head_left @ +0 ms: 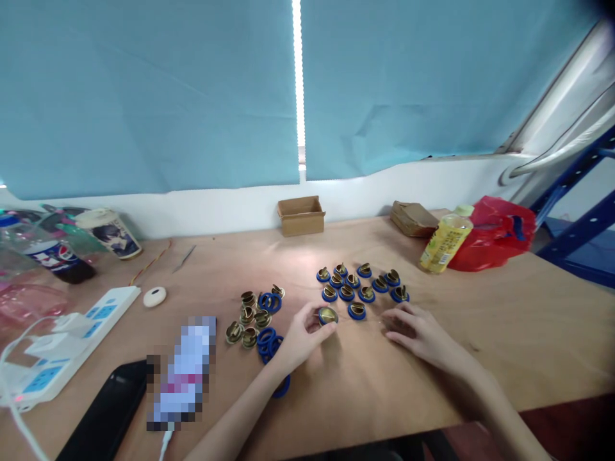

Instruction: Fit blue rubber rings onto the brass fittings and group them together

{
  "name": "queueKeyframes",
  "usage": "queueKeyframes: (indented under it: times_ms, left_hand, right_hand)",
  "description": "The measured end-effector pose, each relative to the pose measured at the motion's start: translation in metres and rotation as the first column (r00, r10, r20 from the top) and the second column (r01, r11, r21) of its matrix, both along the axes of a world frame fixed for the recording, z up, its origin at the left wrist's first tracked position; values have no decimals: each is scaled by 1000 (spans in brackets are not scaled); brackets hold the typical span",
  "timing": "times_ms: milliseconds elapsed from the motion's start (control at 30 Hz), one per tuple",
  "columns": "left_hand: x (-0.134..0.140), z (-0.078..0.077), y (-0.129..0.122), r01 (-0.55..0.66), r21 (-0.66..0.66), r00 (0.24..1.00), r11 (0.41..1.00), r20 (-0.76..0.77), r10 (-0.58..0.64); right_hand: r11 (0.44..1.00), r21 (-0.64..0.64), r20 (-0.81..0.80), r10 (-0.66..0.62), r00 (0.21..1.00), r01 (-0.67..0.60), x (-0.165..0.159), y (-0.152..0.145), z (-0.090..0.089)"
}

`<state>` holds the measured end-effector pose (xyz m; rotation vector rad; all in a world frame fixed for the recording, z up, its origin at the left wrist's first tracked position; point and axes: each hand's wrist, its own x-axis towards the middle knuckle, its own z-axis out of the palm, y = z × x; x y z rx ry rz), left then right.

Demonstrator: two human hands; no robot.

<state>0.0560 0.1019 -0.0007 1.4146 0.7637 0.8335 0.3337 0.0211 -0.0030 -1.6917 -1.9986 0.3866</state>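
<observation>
My left hand (307,330) is closed on a round brass-coloured piece with a blue ring (328,316) around its rim, held between thumb and fingers just above the table. My right hand (416,330) rests near the table to the right, fingers apart, with nothing visible in it. Beyond both hands lie several brass pieces in blue rings (357,311), each with an upright folded metal part on top. Left of my left hand are several brass pieces without rings (249,337) and loose blue rings (266,337); my forearm partly covers some rings.
A small open cardboard box (302,223) stands by the wall. At right are a flattened brown package (413,219), a yellow drink bottle (446,240) and a red plastic bag (494,234). A power strip (103,326), a phone (185,371) and a cola bottle (57,256) occupy the left.
</observation>
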Motion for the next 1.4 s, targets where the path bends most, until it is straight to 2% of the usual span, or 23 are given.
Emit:
queueKeyframes:
  times_ms: [133,367,700,833,900,1067,1133,1200,1267,1400]
  left_hand:
    - [0,1,-1,12,14,1000,1000,-13,-11]
    - [0,-2,1,18,21,1000,1000,-16,-18]
    - [2,1,-1,0,2,1000,1000,-1,0]
    - [2,0,0,-12,9,1000,1000,16,12]
    - [1,-1,1,-26,6,999,1000,23,26]
    - [0,1,3,-67,-10,996,998,62,68]
    - [-1,2,4,-80,-6,994,997,78,80]
    - [-2,3,5,-93,2,992,996,92,92]
    - [-2,3,5,-104,7,989,995,104,102]
    - [-3,1,7,-107,5,986,994,126,106]
  right_hand:
    - [997,-64,111,37,993,-30,0,6,6]
    - [986,-155,137,85,987,-63,-5,12,16]
    - [996,-56,96,78,992,-73,-20,9,17]
    - [989,22,-7,146,989,-145,-29,11,14]
    - [980,74,-64,191,979,-186,-34,15,17]
    - [957,179,-176,259,950,-228,-51,39,49]
    - [959,195,-260,252,932,-205,-59,55,62]
    - [966,188,-369,235,899,-175,-67,71,67]
    - [980,140,-504,194,841,-142,-74,84,63]
    - [995,-11,-682,68,728,-104,-89,92,39]
